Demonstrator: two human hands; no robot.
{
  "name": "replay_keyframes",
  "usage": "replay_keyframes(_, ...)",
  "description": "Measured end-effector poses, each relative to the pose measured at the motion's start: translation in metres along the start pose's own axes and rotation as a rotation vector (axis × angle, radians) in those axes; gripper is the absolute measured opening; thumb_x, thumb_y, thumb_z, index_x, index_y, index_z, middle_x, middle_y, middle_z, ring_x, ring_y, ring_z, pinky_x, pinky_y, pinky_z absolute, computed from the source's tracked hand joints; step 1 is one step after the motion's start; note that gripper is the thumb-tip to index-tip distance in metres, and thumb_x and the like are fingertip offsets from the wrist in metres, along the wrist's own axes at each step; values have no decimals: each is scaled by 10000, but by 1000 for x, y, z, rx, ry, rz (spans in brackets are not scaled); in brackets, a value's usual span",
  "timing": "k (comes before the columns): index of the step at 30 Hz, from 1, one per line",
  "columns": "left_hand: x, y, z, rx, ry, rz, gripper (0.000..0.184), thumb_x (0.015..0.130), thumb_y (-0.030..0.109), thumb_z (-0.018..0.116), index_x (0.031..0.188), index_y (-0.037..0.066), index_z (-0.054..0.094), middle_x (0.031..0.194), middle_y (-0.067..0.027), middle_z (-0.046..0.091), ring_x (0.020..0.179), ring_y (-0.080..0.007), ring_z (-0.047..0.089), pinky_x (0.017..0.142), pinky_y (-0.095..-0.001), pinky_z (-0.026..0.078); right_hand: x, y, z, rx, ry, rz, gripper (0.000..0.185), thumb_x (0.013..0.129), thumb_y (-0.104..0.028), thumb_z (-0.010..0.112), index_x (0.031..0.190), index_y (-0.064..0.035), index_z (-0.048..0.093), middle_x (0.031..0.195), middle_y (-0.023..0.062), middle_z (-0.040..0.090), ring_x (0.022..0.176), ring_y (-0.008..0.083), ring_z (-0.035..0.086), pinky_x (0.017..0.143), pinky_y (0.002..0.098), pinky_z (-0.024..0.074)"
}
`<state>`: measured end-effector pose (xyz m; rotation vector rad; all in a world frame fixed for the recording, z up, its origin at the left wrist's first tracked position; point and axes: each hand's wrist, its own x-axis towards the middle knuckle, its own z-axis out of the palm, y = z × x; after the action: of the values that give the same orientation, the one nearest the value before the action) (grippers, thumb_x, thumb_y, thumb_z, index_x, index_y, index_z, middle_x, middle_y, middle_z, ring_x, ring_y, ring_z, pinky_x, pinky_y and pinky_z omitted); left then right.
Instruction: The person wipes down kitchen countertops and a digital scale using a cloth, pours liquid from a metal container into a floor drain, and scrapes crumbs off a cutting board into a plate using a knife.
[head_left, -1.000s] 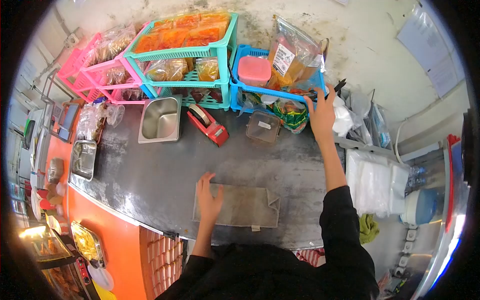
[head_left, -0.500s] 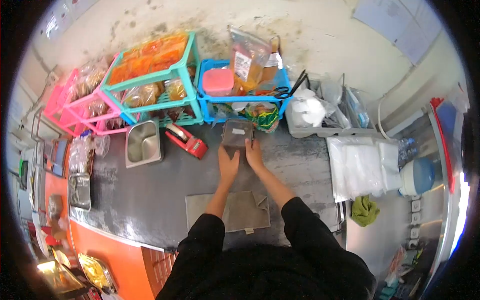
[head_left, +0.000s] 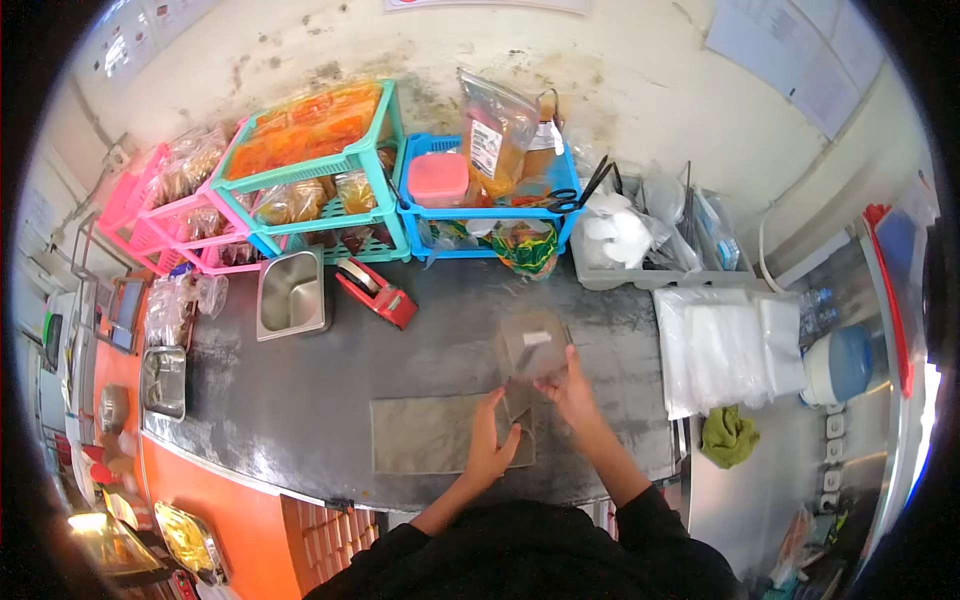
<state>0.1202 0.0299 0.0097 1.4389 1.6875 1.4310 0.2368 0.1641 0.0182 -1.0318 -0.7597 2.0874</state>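
A see-through plastic container (head_left: 535, 350) with a white label on its lid is blurred by motion above the counter. My right hand (head_left: 575, 395) grips its near right side, with the thumb along the edge. Just below and to the left, my left hand (head_left: 488, 445) has its thumb and fingers apart, over the right part of a grey-beige cloth (head_left: 420, 437). The cloth lies flat on the dark counter (head_left: 300, 390), its right corner folded near my left fingers. Whether those fingers touch the cloth is unclear.
At the back stand a blue rack (head_left: 480, 212), a green rack (head_left: 330, 158) and pink racks (head_left: 190, 215) with bagged food. A red tape dispenser (head_left: 378, 295) and a steel pan (head_left: 293, 295) sit left. Plastic bags (head_left: 725, 345) and a green cloth (head_left: 729, 437) are right.
The container has come toward me and to the right, off its spot before the blue rack, now in my right hand. My left hand has drawn back over the cloth.
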Motion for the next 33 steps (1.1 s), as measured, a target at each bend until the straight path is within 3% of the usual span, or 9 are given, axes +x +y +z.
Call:
replay_keyframes(9, 14, 9, -52, 119, 202, 54, 400, 763, 43, 530, 1150, 1, 440, 1213, -170, 432, 1155, -320, 377, 975, -398, 280, 128, -132, 173, -126, -188, -358, 535, 840, -374, 546, 1263, -169, 290, 1198, 70, 412, 1017, 221, 474, 761, 405, 475)
replay_keyframes(14, -12, -9, -89, 198, 363, -2, 375, 755, 20, 503, 1127, 12, 456, 1195, -174, 445, 1138, -329, 383, 967, -407, 285, 214, -127, 230, -328, 93, -435, 632, 784, -393, 609, 1213, -7, 351, 1178, 188, 418, 1073, 317, 417, 814, 482, 438)
replay_keyframes(20, -68, -38, -121, 419, 473, -189, 392, 749, 16, 509, 1135, 1, 445, 1173, -195, 446, 1112, -352, 397, 961, -426, 285, 208, -109, 236, -1057, 680, -804, 565, 763, -318, 638, 1137, 43, 416, 1146, 258, 419, 1058, 418, 368, 922, 490, 293)
replay_keyframes(23, -86, -47, -130, 549, 514, -289, 427, 742, 35, 543, 1151, -3, 429, 1171, -204, 435, 1095, -367, 406, 949, -431, 301, 141, -92, 213, -957, 480, -1379, 473, 781, -261, 612, 1121, 18, 437, 1110, 247, 433, 1047, 420, 368, 897, 463, 311)
replay_keyframes(25, -91, -55, -134, 616, 501, -343, 454, 739, 58, 571, 1163, -3, 418, 1173, -208, 425, 1090, -377, 408, 929, -434, 322, 75, -49, 184, -1178, 232, -1411, 387, 785, -204, 598, 1091, -4, 470, 1100, 239, 435, 1034, 411, 380, 878, 461, 321)
replay_keyframes(27, -91, -66, -133, 650, 465, -367, 484, 739, 85, 599, 1175, -3, 408, 1179, -211, 413, 1091, -386, 405, 902, -435, 349, 22, 20, 134, -1440, -230, -1331, 409, 766, -245, 603, 1091, -19, 500, 1208, 233, 400, 1155, 404, 342, 948, 467, 291)
replay_keyframes(28, -90, -68, -132, 678, 433, -398, 489, 738, 97, 607, 1173, -5, 408, 1158, -209, 429, 1071, -384, 420, 881, -432, 363, -1, 61, 103, -1589, -467, -1011, 520, 794, -375, 549, 1230, -108, 452, 1348, 197, 308, 1266, 376, 246, 986, 493, 251)
replay_keyframes(30, -85, -70, -127, 732, 375, -458, 501, 736, 119, 625, 1168, -10, 407, 1115, -205, 460, 1032, -379, 451, 839, -425, 392, -60, 80, 89, -1908, -674, -961, 604, 789, -499, 511, 1324, -256, 370, 1421, 132, 225, 1293, 350, 216, 996, 521, 220)
replay_keyframes(33, -86, -93, -124, 672, 325, -392, 452, 753, 137, 613, 1137, -16, 430, 1003, -191, 514, 940, -370, 496, 790, -423, 409, -58, 144, 44, -1920, -517, -836, 630, 774, -513, 526, 1332, -285, 344, 1436, 96, 200, 1309, 315, 202, 979, 546, 226)
